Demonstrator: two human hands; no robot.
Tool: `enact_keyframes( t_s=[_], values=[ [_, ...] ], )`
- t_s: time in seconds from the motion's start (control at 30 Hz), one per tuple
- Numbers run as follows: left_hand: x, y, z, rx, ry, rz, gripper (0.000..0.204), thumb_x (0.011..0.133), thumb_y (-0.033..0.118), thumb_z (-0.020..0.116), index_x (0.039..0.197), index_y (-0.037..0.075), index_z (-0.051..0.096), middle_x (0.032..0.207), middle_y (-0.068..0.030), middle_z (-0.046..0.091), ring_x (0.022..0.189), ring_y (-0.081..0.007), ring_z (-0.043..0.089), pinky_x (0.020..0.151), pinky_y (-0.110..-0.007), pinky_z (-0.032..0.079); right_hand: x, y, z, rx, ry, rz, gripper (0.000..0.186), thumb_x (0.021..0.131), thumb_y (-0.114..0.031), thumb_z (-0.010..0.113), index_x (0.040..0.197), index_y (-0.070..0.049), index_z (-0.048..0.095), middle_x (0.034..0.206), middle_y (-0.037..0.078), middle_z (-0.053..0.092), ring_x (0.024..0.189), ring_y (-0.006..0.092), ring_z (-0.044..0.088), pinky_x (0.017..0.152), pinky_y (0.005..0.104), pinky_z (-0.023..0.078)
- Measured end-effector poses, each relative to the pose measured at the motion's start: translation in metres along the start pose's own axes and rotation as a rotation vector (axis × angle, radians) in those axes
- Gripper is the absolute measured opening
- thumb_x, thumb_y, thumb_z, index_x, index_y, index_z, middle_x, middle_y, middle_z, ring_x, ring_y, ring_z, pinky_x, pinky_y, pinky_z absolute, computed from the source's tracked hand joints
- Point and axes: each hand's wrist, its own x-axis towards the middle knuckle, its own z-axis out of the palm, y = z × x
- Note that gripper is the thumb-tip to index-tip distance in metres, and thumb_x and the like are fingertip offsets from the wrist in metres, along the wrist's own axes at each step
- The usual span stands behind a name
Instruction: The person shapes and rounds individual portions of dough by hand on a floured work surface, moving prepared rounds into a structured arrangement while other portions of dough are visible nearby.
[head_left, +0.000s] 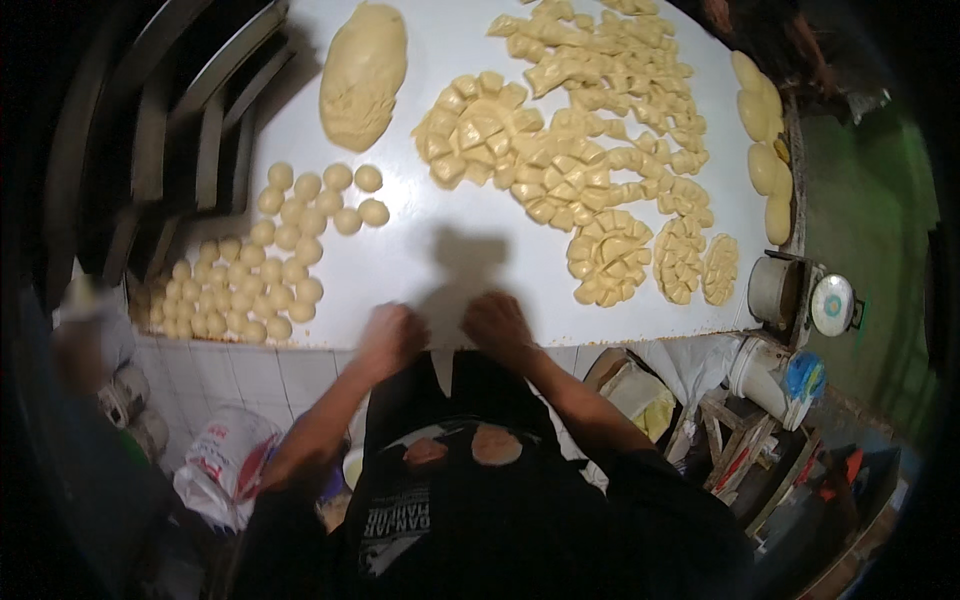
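Observation:
My left hand [390, 338] and my right hand [497, 323] press palm-down on the near edge of a white table [420, 250], both blurred; whatever lies under the palms is hidden. Several small round dough balls [255, 275] sit in rows at the left of the table. Cut dough chunks [570, 150] are spread across the middle and right, some in round clusters [608, 258]. A large uncut dough lump [362, 72] lies at the far left of the table.
Long dough loaves [765, 140] line the table's right edge. A metal pot [775, 290] and a round scale [832, 305] stand at the right. A white sack [230, 460] lies on the floor at the lower left. Metal racks [190, 130] stand at the left.

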Motion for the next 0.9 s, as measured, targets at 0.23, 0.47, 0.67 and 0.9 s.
enact_keyframes(
  t_s=[0.23,0.47,0.67,0.9],
  values=[
    [0.08,0.019,0.026,0.315,0.421,-0.041,0.01,0.092,0.015,0.069,0.094,0.007,0.063,0.095,-0.015,0.061,0.093,-0.0367,0.06,0.083,-0.053,0.046,0.048,0.014,0.058,-0.136,0.262,0.167,0.016,0.084,-0.017,0.075,0.084,-0.008,0.062,0.089,0.018,0.063,0.09,0.0363,0.061,0.078,0.0517,0.046],
    [0.054,-0.008,-0.038,0.264,0.615,0.172,0.021,0.091,0.019,0.077,0.098,0.003,0.064,0.099,-0.018,0.063,0.096,-0.0406,0.058,0.086,-0.055,0.043,0.053,0.05,-0.036,-0.07,0.29,-0.182,0.026,0.085,-0.036,0.08,0.092,-0.013,0.068,0.103,0.01,0.063,0.1,0.0319,0.06,0.085,0.0482,0.047],
    [0.012,0.032,0.042,-0.003,0.573,0.276,0.016,0.09,0.008,0.074,0.099,0.001,0.062,0.099,-0.0185,0.062,0.097,-0.0421,0.057,0.086,-0.055,0.043,-0.012,0.057,-0.005,0.013,0.2,-0.381,0.028,0.08,-0.036,0.081,0.087,-0.013,0.067,0.09,0.007,0.061,0.085,0.0251,0.062,0.078,0.0426,0.05],
    [0.074,0.057,0.067,0.092,0.895,-0.163,0.014,0.089,0.009,0.076,0.099,0.004,0.067,0.112,-0.0197,0.067,0.107,-0.0413,0.061,0.098,-0.052,0.045,0.063,0.034,0.002,-0.004,0.123,-0.129,0.029,0.091,-0.039,0.074,0.089,-0.012,0.066,0.099,0.011,0.058,0.107,0.0313,0.057,0.098,0.0454,0.044]
  ],
)
